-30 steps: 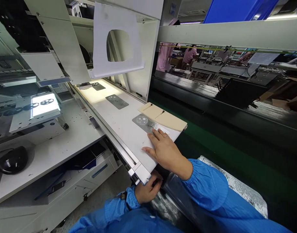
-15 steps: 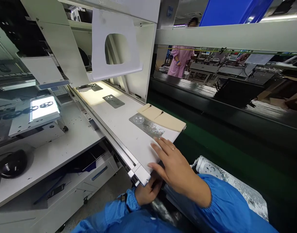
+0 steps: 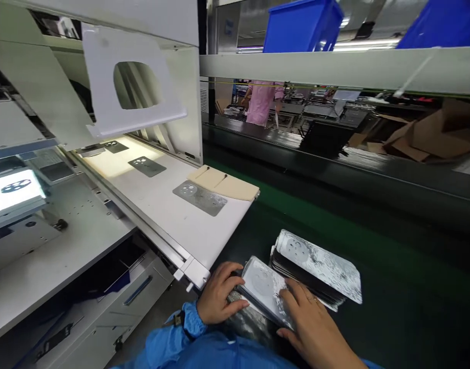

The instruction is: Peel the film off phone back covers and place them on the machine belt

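Observation:
A low stack of phone back panels [image 3: 261, 281] with whitish film and camera holes lies in front of me. My right hand [image 3: 310, 315] straddles its right end, fingers on the far side and thumb on the near side. At the left end, the fingertips of my left hand [image 3: 221, 294] touch the stack's edge, its thumb spread apart. Beyond it stands a taller stack of similar panels [image 3: 319, 261]. On the white conveyor belt [image 3: 192, 230], a grey panel [image 3: 200, 198] lies beside the beige guide plate [image 3: 224, 183]. Another dark panel [image 3: 147, 166] is farther along.
A white machine cover with a cut-out [image 3: 100, 92] overhangs the belt. To the left is a lit screen [image 3: 16, 192] above a white worktop [image 3: 81, 225]. A dark green belt [image 3: 392, 246] runs along the right. A person in pink [image 3: 260, 102] stands in the background.
My right hand has left the end of the white belt and come down to the right onto the panel stack. My left hand now touches the stack's left edge. The view has turned right.

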A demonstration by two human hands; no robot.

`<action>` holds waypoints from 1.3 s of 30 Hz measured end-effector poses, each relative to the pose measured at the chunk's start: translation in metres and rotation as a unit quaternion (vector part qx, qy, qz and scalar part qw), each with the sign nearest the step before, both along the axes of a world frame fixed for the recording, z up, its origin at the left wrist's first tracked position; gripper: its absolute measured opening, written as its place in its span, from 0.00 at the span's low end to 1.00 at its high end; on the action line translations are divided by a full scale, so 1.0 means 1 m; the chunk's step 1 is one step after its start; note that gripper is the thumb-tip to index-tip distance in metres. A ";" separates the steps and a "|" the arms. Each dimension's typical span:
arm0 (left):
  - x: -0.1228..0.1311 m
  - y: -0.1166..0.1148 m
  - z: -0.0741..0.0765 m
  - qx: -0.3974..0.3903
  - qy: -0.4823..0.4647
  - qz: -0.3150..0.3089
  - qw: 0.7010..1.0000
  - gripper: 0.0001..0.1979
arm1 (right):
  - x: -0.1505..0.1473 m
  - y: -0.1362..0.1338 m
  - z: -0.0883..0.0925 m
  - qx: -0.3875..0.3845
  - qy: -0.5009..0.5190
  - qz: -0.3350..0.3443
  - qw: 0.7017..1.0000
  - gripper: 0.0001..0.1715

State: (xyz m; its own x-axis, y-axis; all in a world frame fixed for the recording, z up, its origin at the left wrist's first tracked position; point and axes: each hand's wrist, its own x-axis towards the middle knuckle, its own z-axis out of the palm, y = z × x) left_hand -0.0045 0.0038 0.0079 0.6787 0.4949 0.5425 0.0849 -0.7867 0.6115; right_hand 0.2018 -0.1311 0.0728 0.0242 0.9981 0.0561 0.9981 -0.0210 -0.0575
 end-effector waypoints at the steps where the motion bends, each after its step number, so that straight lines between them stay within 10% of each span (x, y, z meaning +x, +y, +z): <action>1: 0.003 -0.001 0.001 0.019 0.011 -0.013 1.000 0.15 | -0.001 -0.001 -0.001 0.000 -0.001 -0.015 1.000 0.30; 20: 0.022 -0.015 0.003 0.086 0.017 0.000 0.996 0.09 | 0.003 0.005 0.014 -0.019 0.046 -0.091 0.995 0.50; 25: 0.023 -0.016 0.002 0.105 0.007 0.018 0.994 0.09 | 0.008 0.002 0.015 -0.063 0.129 -0.088 0.986 0.40; 30: 0.015 -0.020 0.009 0.125 -0.044 0.037 0.990 0.14 | 0.016 -0.003 0.032 -0.080 0.183 0.009 0.980 0.30; 34: -0.008 -0.027 0.043 0.117 -0.117 0.021 0.986 0.23 | -0.002 0.001 0.060 0.097 -0.037 0.165 0.981 0.21; 39: -0.024 -0.033 0.076 -0.031 0.070 -0.044 0.996 0.42 | -0.056 0.017 0.086 0.223 -0.173 0.314 0.907 0.15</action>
State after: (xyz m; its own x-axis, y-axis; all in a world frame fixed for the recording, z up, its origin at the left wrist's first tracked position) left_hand -0.0288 -0.0293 0.0835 0.7877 0.4598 0.4101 0.1050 -0.7561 0.6460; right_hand 0.1463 -0.1144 0.1591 -0.6367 0.6854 0.3534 0.7653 0.5051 0.3990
